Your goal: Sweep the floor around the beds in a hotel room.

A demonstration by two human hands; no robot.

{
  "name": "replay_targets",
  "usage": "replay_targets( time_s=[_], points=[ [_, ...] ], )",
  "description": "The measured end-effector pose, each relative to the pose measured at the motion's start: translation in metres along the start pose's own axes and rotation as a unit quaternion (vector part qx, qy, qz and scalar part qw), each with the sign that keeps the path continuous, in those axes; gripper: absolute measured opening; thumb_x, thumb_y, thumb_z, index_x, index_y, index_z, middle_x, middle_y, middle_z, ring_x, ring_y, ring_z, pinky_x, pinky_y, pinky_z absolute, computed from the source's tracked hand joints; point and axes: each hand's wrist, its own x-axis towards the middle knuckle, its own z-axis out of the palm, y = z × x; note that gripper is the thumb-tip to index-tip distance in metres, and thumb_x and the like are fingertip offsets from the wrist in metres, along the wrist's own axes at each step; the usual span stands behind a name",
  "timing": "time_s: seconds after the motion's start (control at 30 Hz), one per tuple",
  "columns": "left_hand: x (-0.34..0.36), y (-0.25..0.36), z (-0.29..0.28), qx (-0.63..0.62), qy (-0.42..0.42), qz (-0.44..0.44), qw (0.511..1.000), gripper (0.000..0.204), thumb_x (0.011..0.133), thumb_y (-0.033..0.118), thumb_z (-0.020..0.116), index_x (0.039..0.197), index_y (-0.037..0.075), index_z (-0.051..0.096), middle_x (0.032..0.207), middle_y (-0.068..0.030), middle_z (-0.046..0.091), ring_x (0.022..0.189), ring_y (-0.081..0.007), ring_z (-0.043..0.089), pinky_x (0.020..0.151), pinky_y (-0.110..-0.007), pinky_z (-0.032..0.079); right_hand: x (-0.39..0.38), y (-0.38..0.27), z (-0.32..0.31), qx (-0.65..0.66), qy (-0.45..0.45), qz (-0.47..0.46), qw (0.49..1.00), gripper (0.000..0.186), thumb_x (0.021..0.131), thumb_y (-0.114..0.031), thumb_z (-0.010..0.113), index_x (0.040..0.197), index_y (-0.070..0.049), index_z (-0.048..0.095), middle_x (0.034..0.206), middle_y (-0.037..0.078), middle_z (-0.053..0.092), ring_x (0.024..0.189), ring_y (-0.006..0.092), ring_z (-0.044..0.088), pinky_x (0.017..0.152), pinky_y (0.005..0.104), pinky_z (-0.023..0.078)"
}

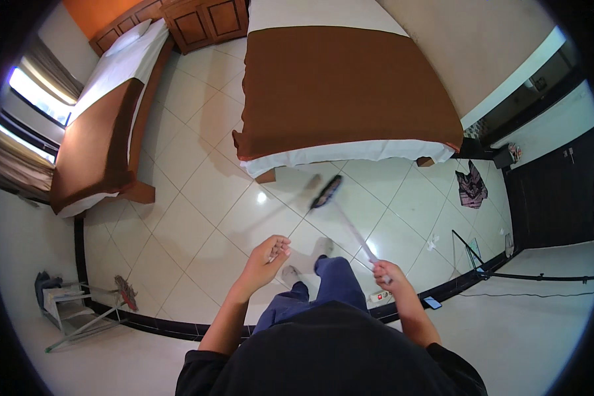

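My right hand (389, 277) grips the pale handle of a broom (353, 231), whose dark head (327, 191) rests low over the tiled floor near the foot of the larger bed, blurred. My left hand (268, 257) is raised in front of my body, away from the handle, its fingers curled; whether a small thing is in them I cannot make out. My feet in light footwear show beneath on the tiles (198, 198).
A brown-covered bed (343, 86) stands ahead, a narrower one (96, 145) left beside a wooden cabinet (204, 20). Patterned cloth (472, 188) lies right near a dark door (551, 191). A folding metal stand (79, 317), a power strip (379, 297) and a phone (432, 303) are near me.
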Motion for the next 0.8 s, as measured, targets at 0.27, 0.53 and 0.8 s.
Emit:
replay_targets(
  time_s=[0.27,0.53,0.8],
  points=[
    [-0.004,0.008,-0.004,0.06,0.076,-0.041,0.994,0.017,0.082,0.013,0.052,0.094,0.001,0.051,0.084,-0.0047,0.054,0.081,-0.0115,0.052,0.074,-0.025,0.041,0.15,-0.057,0.112,-0.143,-0.085,0.055,0.984,0.01,0.079,-0.012,0.049,0.072,-0.007,0.044,0.049,-0.003,0.04,0.036,0.0063,0.033,0.031,0.0176,0.027],
    [0.036,0.019,0.035,0.032,0.117,-0.062,0.991,0.017,0.08,0.011,0.054,0.095,0.002,0.051,0.08,-0.0027,0.054,0.073,-0.0093,0.05,0.066,-0.023,0.042,0.1,-0.145,-0.036,-0.084,0.05,0.013,0.995,0.013,0.078,-0.014,0.05,0.068,-0.009,0.044,0.049,-0.001,0.043,0.035,0.0077,0.037,0.03,0.0196,0.027],
    [0.145,0.062,0.079,0.012,0.051,0.008,0.999,0.018,0.08,0.009,0.052,0.096,0.002,0.05,0.081,-0.0046,0.054,0.076,-0.011,0.05,0.07,-0.024,0.041,0.047,-0.139,-0.106,-0.454,0.031,-0.185,0.871,0.008,0.072,-0.01,0.055,0.075,-0.008,0.048,0.056,0.001,0.045,0.041,0.0109,0.042,0.032,0.0242,0.028]
  ],
)
